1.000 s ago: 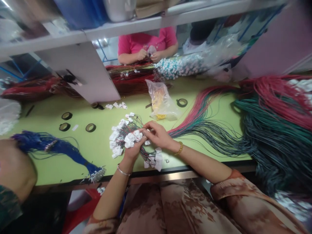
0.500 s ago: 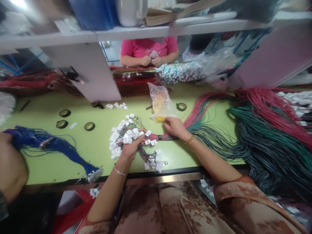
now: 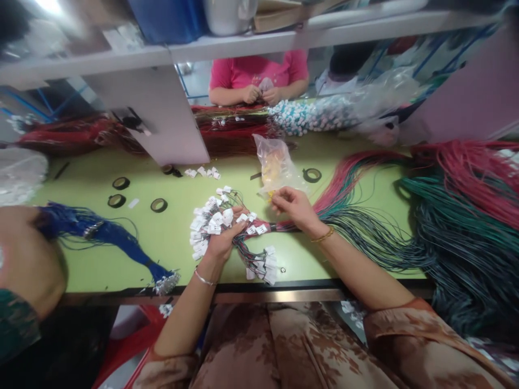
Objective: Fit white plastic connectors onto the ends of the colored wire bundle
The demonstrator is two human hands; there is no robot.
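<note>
My left hand [image 3: 225,237] is wrapped round the wires behind a cluster of white connectors [image 3: 211,219], just above the green table [image 3: 174,243]. Some connectors hang to the right of the wrist. From there the wire bundle [image 3: 344,213], pink, green and black, runs off to the right. My right hand [image 3: 292,208] is pinched at the lower end of a clear plastic bag [image 3: 275,162] with small yellow pieces in it. What its fingertips hold is too small to make out; a bit of yellow shows beside them.
Black tape rolls [image 3: 159,205] lie on the left, near blue wires [image 3: 125,248] and another person's arm [image 3: 30,259]. A person in pink [image 3: 259,75] sits opposite, under a shelf [image 3: 259,44]. A grey panel [image 3: 162,119] stands behind the rolls.
The whole view has shifted, so things appear farther right. My right hand has turned at the bag, with its fingers now showing more. My left hand still holds the wires.
</note>
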